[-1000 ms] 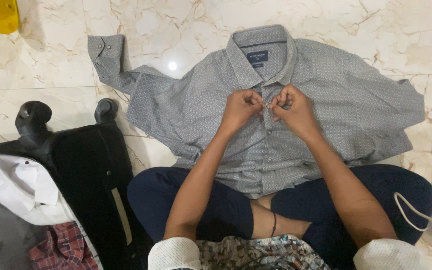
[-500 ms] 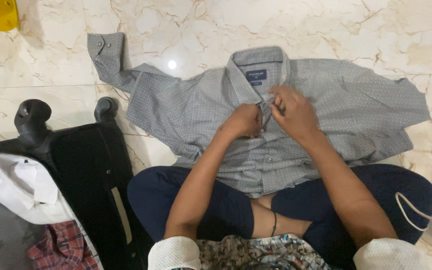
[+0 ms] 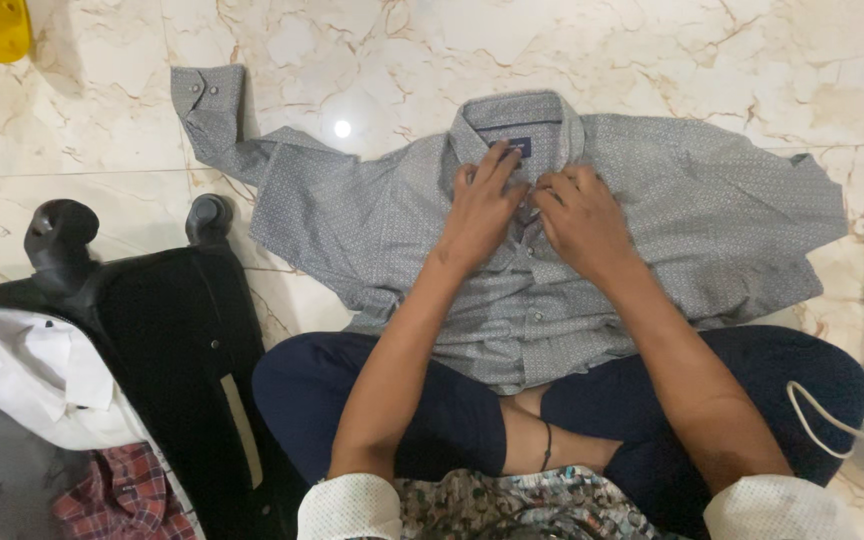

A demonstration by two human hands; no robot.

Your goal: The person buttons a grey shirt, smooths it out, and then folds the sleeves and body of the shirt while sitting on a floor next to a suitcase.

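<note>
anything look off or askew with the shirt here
The grey shirt lies unevenly: its far-left sleeve kinks upward, cuff bent away from the body. Both hands, left hand and right hand, press near the collar.

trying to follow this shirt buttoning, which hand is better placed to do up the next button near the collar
Probably the right hand: its fingertips are curled at the placket just under the collar of the grey shirt, where a pinch would start. The left hand lies flatter, fingers spread over the collar, better suited to holding the cloth.
</note>
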